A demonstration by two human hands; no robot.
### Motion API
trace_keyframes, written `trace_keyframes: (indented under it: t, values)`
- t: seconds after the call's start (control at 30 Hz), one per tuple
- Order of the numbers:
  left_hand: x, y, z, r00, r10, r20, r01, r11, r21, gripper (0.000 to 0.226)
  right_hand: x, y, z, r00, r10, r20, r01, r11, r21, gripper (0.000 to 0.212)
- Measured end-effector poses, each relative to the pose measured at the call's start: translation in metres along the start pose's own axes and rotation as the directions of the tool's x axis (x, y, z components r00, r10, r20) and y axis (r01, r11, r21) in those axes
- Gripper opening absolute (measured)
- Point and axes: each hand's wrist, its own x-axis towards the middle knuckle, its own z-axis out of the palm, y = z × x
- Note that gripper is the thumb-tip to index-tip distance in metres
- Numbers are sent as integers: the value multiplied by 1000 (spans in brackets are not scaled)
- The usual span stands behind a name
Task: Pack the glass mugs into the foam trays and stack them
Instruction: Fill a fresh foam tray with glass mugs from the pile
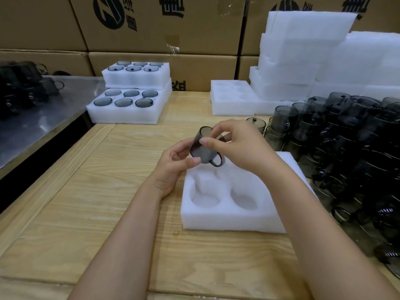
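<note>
A smoky grey glass mug (203, 150) is held tilted above the far left corner of a white foam tray (229, 219) on the wooden table. My left hand (175, 161) grips its base from the left, thumb across the bottom. My right hand (233, 141) pinches its rim and side from the right; the handle points down toward the tray. The tray's near two round pockets lie bare; my right arm covers part of it. Two filled foam trays (129, 113) stand stacked at the back left, grey mugs in their pockets.
A big pile of loose grey mugs (350, 152) fills the right side of the table. Another hollowed foam tray (231, 105) and tall stacks of foam (303, 57) stand at the back right. Cardboard boxes (155, 24) wall the back. A metal surface (43, 118) with dark mugs lies left.
</note>
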Motion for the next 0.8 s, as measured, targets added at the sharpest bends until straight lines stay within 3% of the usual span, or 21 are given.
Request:
trace_keyframes:
  t: [0.1, 0.27, 0.43, 0.57, 0.63, 0.7, 0.8]
  values:
    - [1, -1, -2, 1000, -13, 18, 13, 1000, -10, 70, 1, 6, 1, 999, 16, -48, -17, 1000, -18, 24]
    - [2, -1, -4, 1000, -23, 20, 24, 998, -55, 57, 2, 8, 7, 1000, 27, 5, -26, 978, -206, 53]
    - [5, -3, -3, 1000, 6, -13, -6, 1000, -5, 38, 2, 10, 6, 993, 20, 117, 21, 942, -336, 57]
    - [8, 3, 3, 990, 64, -130, -52, 994, 95, 42, 1, 11, 9, 989, 7, 150, 50, 927, -373, 52]
    - [9, 11, 9, 976, 166, -140, -142, 976, 166, 42, 3, 14, 10, 988, 11, 156, 48, 928, -371, 53]
    - [8, 17, 23, 968, 247, -53, -230, 948, 222, 39, 4, 18, 15, 986, 2, 167, 64, 919, -388, 50]
    - [7, 15, 43, 970, 180, 166, -234, 883, 407, 39, 4, 26, 30, 946, 43, 321, 147, 826, -544, 52]
